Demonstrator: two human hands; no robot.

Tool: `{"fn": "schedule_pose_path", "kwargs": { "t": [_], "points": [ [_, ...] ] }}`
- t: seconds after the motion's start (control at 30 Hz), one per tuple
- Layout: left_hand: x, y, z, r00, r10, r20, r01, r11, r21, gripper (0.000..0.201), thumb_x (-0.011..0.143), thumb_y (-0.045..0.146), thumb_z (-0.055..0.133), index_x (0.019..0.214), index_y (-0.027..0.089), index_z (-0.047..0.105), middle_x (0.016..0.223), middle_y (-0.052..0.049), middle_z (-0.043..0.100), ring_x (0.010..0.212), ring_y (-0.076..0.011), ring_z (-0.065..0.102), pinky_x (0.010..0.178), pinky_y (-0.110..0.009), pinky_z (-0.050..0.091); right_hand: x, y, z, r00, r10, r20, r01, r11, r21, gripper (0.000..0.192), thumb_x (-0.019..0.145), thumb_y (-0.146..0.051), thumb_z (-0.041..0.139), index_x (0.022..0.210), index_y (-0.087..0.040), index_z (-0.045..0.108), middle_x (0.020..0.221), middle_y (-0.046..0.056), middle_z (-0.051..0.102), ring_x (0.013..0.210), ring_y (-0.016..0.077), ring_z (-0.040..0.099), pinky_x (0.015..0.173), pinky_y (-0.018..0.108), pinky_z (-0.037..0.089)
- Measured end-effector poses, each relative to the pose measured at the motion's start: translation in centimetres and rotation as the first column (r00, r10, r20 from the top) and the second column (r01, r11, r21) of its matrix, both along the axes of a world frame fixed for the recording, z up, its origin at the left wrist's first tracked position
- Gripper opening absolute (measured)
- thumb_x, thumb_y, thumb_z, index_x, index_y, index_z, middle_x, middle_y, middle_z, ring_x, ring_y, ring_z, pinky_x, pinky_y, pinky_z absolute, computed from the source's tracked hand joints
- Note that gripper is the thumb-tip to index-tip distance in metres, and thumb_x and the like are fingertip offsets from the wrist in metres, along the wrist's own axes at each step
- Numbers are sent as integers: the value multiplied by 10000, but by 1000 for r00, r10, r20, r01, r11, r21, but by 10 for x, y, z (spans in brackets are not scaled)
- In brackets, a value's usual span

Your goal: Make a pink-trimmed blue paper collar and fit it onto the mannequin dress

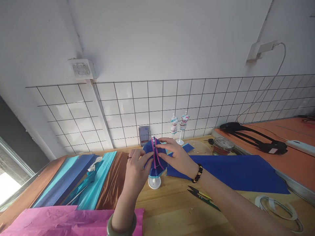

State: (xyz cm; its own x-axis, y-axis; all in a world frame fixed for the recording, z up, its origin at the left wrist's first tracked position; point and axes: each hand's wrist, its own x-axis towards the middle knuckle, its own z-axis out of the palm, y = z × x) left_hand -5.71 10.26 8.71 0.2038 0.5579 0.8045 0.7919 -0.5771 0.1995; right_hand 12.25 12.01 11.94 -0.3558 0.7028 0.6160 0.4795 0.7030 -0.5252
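- While both hands meet at the small blue garment (154,157) on its white stand (154,183), the left hand (136,168) pinches the cloth's left side and the right hand (176,156) pinches its right, beside the pink trim (154,154).
- The garment stands mid-counter, near the back edge.
- Black snips (200,195) lie on the wooden counter (172,209) just right of the stand.
- Blue fabric (236,173) spreads toward the right edge; pink fabric (61,221) covers the front left corner.
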Motion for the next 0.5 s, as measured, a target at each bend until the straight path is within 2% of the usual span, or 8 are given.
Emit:
{"fn": "schedule_pose_path", "kwargs": {
  "t": [0.13, 0.23, 0.37, 0.5],
  "points": [
    [1, -2, 2, 999, -20, 41, 20, 1000, -2, 187, 800, 198, 548, 965, 237, 628, 814, -30, 518, 795, -178, 493, 693, -312, 416, 0, -2, 0, 999, 11, -39, -11, 1000, -13, 271, 785, -187, 588, 1034, -287, 623, 1183, 60, 524, 1139, 228, 453, 906, 436, 443],
    [2, -4, 4, 998, 7, 68, -8, 1000, 18, 174, 769, 245, 590, 941, 222, 605, 841, -35, 517, 817, -191, 499, 733, -343, 415, -1, -3, -1, 996, 22, -90, -23, 1000, -10, 278, 763, -222, 616, 1033, -285, 594, 1204, 55, 502, 1147, 223, 451, 957, 444, 395],
    [6, -6, 6, 993, 56, 108, -58, 998, 15, 269, 723, 264, 629, 969, 211, 533, 965, -64, 524, 917, -225, 498, 811, -403, 402, -3, -6, -5, 991, 19, -136, -24, 999, -31, 382, 728, -223, 642, 1087, -279, 523, 1237, 46, 471, 1163, 209, 434, 965, 407, 387],
    [7, -6, 6, 991, 24, 130, -22, 1000, -15, 328, 743, 206, 585, 1047, 214, 463, 1033, -73, 528, 974, -227, 492, 834, -408, 410, -2, -7, -8, 990, 24, -141, -29, 999, -34, 459, 736, -143, 579, 1160, -277, 462, 1232, 41, 480, 1152, 193, 443, 964, 381, 389]
  ]
}}
